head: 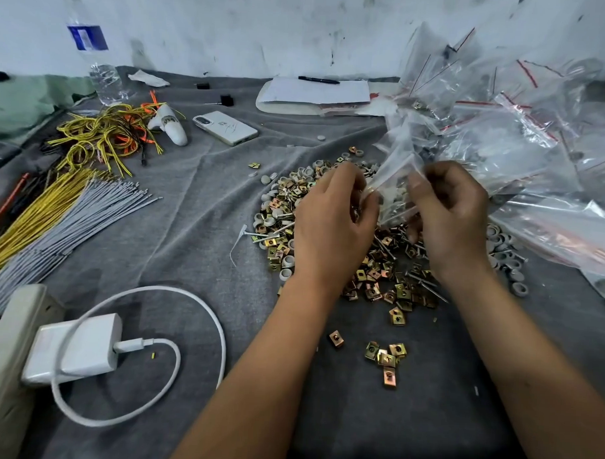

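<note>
Both hands hold one small clear plastic bag (393, 184) above a heap of small parts. My left hand (332, 220) pinches the bag's left edge and my right hand (449, 214) pinches its right edge. Grey caps and metal parts show through the bag. Under the hands lies the heap (385, 266) of brass-coloured square clip nuts, grey round caps and long screws, spread on a grey cloth (198, 232). A few loose clip nuts (387, 357) lie nearer to me.
A pile of clear zip bags with red strips (524, 134) fills the right. Yellow and grey wire bundles (65, 207) lie at left, a white charger with cable (77, 348) at near left. A phone (225, 127), water bottle (91, 57), papers with a pen (316, 90) sit behind.
</note>
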A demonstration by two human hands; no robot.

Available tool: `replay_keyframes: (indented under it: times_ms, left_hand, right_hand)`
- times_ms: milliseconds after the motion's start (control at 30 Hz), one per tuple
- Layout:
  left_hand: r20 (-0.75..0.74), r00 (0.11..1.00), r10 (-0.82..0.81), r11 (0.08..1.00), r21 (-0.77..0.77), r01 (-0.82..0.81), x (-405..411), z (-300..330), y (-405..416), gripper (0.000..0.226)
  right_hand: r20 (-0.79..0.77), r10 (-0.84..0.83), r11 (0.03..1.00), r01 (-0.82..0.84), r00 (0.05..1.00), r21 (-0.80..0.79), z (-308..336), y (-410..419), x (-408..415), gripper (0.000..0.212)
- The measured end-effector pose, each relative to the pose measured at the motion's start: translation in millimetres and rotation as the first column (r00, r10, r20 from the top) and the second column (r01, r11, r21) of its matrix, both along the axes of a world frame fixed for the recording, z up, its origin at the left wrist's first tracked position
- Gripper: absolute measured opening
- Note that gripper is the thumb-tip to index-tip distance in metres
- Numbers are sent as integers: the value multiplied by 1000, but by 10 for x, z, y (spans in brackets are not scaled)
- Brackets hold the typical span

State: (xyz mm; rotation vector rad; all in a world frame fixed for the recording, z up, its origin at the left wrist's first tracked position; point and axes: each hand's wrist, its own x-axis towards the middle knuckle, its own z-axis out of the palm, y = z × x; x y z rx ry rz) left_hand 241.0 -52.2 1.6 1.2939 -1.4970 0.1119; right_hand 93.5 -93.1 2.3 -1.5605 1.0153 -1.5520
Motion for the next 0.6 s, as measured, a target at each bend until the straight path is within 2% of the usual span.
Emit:
replay_keyframes:
  times_ms: [67, 133, 200, 267, 367, 433, 533, 600]
  left_hand:
    - [9, 999, -36, 999, 12, 36, 38, -9, -24, 17]
    - [64, 995, -77, 996, 44, 75, 58, -17, -24, 19]
    - [114, 989, -100, 994, 65, 93, 67, -18, -17, 19]
    - [94, 993, -69, 996, 57, 64, 99, -14, -20, 19]
    - [-115, 992, 55, 998, -1, -56, 187, 14, -20, 15]
    - [-333, 924, 189, 972, -72, -225, 268, 67, -12, 13]
    - [-581, 725, 369, 827, -151, -542, 525, 171, 15, 6]
    - [-598, 662, 451, 720, -195, -666, 700, 221, 65, 4]
  right_hand:
    - [-84, -65, 995, 58, 994, -81, 14, 20, -1, 28]
    - [-125, -107, 986, 89, 986, -141, 33, 46, 12, 33]
    - [-104, -108, 981, 89, 989, -170, 29, 48, 11, 34]
    - [-77, -161, 975, 147, 984, -164, 34, 16, -22, 35]
    - [-102, -196, 972, 180, 975, -149, 50, -14, -81, 32]
    - [-181, -158, 974, 123, 971, -188, 23, 4, -54, 33]
    - [-417, -49, 953, -83, 908, -292, -8, 105, 91, 27]
    - [-607, 40, 922, -264, 794, -284, -35, 155, 209, 22]
